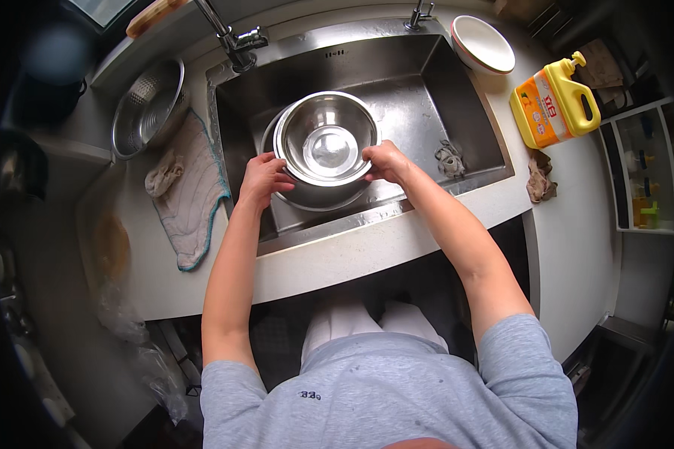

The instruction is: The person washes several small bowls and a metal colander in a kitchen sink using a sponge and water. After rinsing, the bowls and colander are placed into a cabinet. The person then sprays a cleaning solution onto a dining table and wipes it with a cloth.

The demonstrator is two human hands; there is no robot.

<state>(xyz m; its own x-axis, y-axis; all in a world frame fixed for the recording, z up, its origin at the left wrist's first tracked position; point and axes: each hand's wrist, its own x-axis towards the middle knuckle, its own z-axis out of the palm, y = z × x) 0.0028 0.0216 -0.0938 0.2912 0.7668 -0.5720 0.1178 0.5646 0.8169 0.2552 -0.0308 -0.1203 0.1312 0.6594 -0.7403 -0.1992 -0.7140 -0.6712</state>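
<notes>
Both of my hands grip the rim of a shiny stainless steel bowl (327,139) over the sink. My left hand (265,178) is at its lower left edge, my right hand (388,163) at its lower right edge. The bowl faces up and looks empty. Beneath it is a wider, darker metal basin (323,197), mostly hidden by the bowl; whether the two touch I cannot tell. A crumpled grey cloth (449,159) lies in the right part of the steel sink (472,123).
Left of the sink are a perforated metal colander (149,109) and a teal-edged cloth (194,202). The faucet (238,45) stands at the back left. White bowls (483,45), a yellow pump bottle (556,104) and a brown rag (540,177) are on the right.
</notes>
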